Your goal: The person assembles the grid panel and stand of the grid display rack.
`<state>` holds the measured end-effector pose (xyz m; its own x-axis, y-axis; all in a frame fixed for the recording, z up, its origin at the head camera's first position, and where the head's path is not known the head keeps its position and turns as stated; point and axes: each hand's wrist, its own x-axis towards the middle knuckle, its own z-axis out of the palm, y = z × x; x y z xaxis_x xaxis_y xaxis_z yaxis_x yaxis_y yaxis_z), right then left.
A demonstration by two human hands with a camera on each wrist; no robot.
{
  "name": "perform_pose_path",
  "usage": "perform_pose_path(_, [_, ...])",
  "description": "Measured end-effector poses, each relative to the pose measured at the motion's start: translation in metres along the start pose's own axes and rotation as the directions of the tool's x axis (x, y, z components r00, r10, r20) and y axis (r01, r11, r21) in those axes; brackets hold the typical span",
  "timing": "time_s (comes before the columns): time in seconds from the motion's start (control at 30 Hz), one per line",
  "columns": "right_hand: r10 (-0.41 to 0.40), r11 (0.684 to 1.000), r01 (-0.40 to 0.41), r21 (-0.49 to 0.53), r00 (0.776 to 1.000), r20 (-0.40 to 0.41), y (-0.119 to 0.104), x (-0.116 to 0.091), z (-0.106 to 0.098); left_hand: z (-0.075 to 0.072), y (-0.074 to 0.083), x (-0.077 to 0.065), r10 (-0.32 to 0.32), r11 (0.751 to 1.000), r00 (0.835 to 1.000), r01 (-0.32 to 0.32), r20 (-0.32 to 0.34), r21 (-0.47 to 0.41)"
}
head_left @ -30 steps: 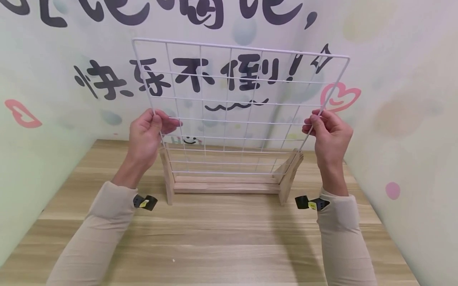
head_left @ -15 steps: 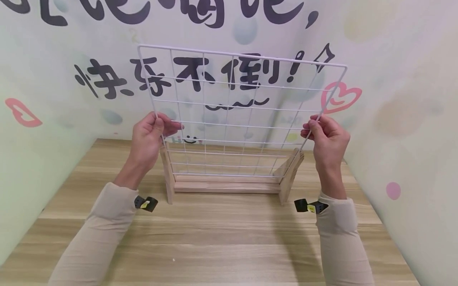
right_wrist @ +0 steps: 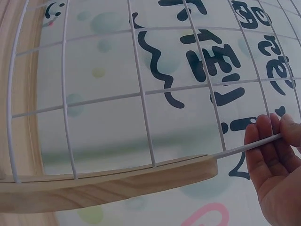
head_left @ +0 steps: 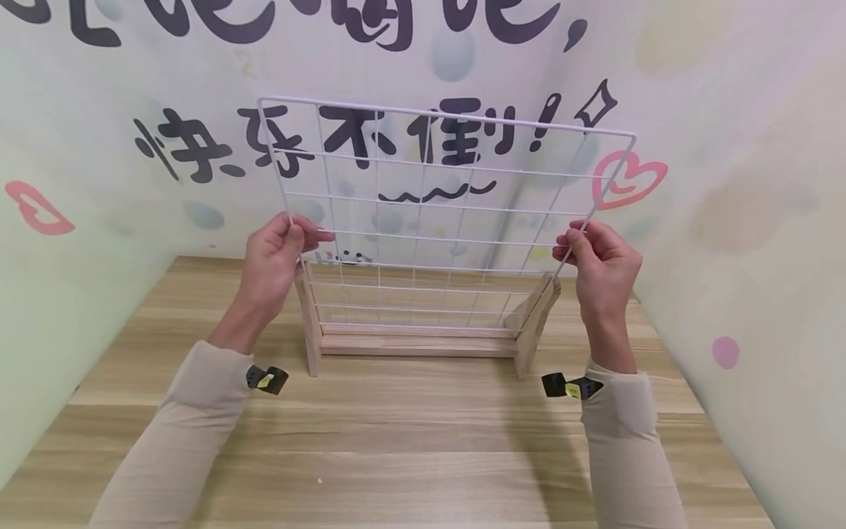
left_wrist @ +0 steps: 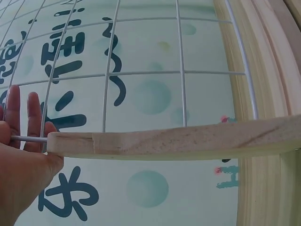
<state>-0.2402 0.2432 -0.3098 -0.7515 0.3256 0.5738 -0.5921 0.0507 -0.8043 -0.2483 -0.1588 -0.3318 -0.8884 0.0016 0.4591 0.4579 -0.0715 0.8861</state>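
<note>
A white wire grid panel point(head_left: 449, 115) stands in the head view, leaning with its top toward the back wall. Its lower part sits between the two side pieces of a pale wooden stand point(head_left: 418, 345). My left hand point(head_left: 272, 253) pinches the panel's left edge wire just above the stand's left side piece point(left_wrist: 178, 142), the other fingers reaching behind the mesh. On the opposite edge, my right hand point(head_left: 606, 264) pinches the wire between thumb and fingers, above the right side piece point(right_wrist: 113, 187). The panel's bottom wire shows close over the stand's crossbars.
The stand rests on a wood-grain table point(head_left: 423, 441). Behind it rises a printed wall point(head_left: 218, 88) with black lettering, and another wall point(head_left: 760, 257) borders the right. Dark camera mounts point(head_left: 267, 379) extend inward from both sleeves. A tiny white speck lies near the front.
The panel has slid down between the stand's side pieces, its top edge now lower. Both hands have moved down with it, the right one also slightly inward. The stand has stayed put.
</note>
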Motion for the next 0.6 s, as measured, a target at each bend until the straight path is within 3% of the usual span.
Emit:
perform_pose_path(0.23, [0.005,1.0,-0.005,0.013,1.0,0.013,0.005,-0.002,-0.002,-0.003,0.0,-0.004,-0.076,0.992,0.997,0.075,0.008,0.099])
perform_pose_path(0.6, [0.019,1.0,-0.019,0.003,0.999,0.028,0.012,-0.005,-0.006,-0.006,-0.005,-0.007,-0.091,0.994,0.995,0.089,0.04,0.057])
